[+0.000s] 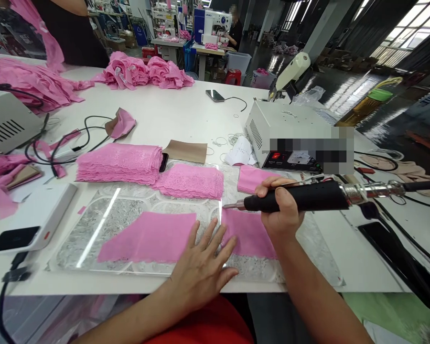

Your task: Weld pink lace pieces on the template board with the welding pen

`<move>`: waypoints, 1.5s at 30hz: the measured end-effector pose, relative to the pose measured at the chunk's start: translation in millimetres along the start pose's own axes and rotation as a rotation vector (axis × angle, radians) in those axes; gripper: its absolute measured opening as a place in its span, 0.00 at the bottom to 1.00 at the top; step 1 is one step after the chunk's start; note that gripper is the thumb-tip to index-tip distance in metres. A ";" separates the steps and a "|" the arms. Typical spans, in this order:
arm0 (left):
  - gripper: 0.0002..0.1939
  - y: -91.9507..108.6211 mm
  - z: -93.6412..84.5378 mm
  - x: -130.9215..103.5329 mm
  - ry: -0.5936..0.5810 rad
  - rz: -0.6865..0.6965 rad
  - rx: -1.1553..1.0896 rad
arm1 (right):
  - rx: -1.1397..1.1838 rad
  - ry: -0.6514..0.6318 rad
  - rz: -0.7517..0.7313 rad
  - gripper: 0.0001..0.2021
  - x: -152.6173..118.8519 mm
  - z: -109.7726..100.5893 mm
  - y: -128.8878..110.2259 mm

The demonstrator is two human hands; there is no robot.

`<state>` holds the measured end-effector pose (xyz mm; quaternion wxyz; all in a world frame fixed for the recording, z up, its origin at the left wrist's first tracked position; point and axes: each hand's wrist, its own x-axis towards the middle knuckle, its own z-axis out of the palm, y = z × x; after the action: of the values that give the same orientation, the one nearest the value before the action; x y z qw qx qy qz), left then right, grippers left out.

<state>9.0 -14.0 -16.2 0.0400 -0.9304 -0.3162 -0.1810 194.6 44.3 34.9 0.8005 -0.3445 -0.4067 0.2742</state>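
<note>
My right hand is wrapped round a black corded handheld cutter. Its thin metal tip points left, at the upper left corner of a pink fabric piece; whether it touches the cloth I cannot tell. Spread flat, my left hand rests across the gap between that piece and a larger pink fabric piece with a slanted left side. Both pieces lie on a clear patterned plastic sheet. Beyond them sit two stacks of pink lace-edged fabric, and a small folded pink cloth lies behind the cutter.
A grey control box with a red switch stands back right. A white power bank with a cable is at the left. Brown card, a phone and pink garment heaps lie farther back. Black cables cross the right side.
</note>
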 end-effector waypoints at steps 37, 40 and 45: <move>0.20 1.2 11.0 13.2 0.131 -0.050 -0.067 | -0.148 0.367 -0.134 0.05 19.6 -86.6 -37.1; 0.20 0.9 10.8 13.1 0.130 -0.045 -0.064 | -0.159 0.365 -0.149 0.05 19.5 -86.8 -36.4; 0.20 0.8 11.0 13.3 0.138 -0.048 -0.066 | -0.165 0.362 -0.163 0.05 18.9 -88.4 -36.1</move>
<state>22.7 -4.9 -21.6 0.0266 -0.9087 -0.3286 -0.2562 284.3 6.7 33.3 0.8491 -0.4184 -0.3037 0.1080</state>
